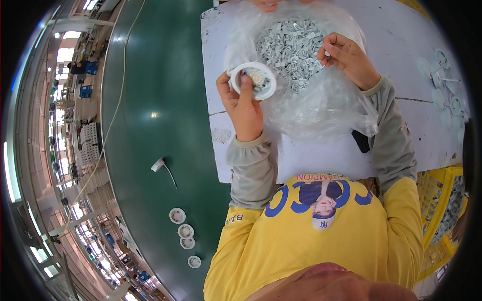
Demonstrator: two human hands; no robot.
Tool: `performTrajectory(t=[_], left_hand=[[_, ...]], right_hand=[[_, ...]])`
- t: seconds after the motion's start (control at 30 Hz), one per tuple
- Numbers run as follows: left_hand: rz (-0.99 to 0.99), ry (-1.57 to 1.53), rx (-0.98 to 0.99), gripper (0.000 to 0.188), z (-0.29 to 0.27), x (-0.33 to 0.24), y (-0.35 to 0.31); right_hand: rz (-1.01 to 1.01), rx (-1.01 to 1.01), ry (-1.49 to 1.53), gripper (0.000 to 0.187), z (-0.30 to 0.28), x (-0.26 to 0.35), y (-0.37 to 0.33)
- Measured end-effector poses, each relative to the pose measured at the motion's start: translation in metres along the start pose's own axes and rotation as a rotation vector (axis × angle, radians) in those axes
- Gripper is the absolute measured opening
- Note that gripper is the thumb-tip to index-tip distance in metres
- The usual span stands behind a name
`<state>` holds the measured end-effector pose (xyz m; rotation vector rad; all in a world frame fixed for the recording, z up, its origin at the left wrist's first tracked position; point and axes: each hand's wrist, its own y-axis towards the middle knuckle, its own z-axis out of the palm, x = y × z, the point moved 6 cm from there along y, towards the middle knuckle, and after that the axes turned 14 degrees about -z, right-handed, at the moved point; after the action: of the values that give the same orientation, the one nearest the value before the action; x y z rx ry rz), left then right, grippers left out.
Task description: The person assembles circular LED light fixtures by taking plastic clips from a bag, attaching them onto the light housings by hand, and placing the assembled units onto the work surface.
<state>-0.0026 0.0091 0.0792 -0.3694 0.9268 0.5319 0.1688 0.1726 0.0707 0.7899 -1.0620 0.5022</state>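
Observation:
My left hand (pixel 243 111) is closed on a round white lamp housing (pixel 271 90), its thumb reaching over the rim to the inside. Within the ring shows a round board (pixel 258 79) dotted with small yellowish LEDs. To the right, my right hand (pixel 350 61) pinches a small white plastic piece (pixel 327 53), partly hidden by the fingers. Between and beyond my hands, a clear plastic bag (pixel 321 113) lies spread on the white tabletop (pixel 311 158). It holds a heap of small white plastic pieces (pixel 292 42); my right hand is above the heap's right edge.
Another person's hand (pixel 265 5) shows at the top edge. Several round white lamps (pixel 177 215) and one with a cable (pixel 158 164) lie on the green surface (pixel 150 100) at left. White lamp parts (pixel 444 83) sit at right, above a yellow crate (pixel 433 220). A black object (pixel 360 141) lies beside my right sleeve.

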Motion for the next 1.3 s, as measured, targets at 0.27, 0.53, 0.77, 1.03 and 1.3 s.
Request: performTrajectory(t=[0.27, 0.53, 0.77, 1.03, 1.3], left_hand=[[0.232, 0.296, -0.111, 0.021, 0.009, -0.001, -0.015], [0.281, 0.354, -0.139, 0.030, 0.033, -0.003, -0.034], [0.475, 0.418, 0.058, 0.042, 0.047, -0.016, -0.039], [-0.017, 0.601, 0.268, 0.018, 0.048, 0.014, -0.036], [-0.055, 0.257, 0.262, 0.013, 0.039, 0.011, -0.036]], right_hand=[[0.008, 0.298, -0.448, 0.032, 0.068, 0.024, -0.016], [0.121, 0.271, -0.199, 0.031, 0.097, 0.015, -0.027], [-0.005, 0.332, -0.446, 0.026, 0.084, 0.056, -0.018], [-0.105, 0.301, -0.382, 0.019, 0.081, 0.070, -0.019], [-0.024, 0.124, 0.083, 0.029, 0.068, 0.056, -0.033]])
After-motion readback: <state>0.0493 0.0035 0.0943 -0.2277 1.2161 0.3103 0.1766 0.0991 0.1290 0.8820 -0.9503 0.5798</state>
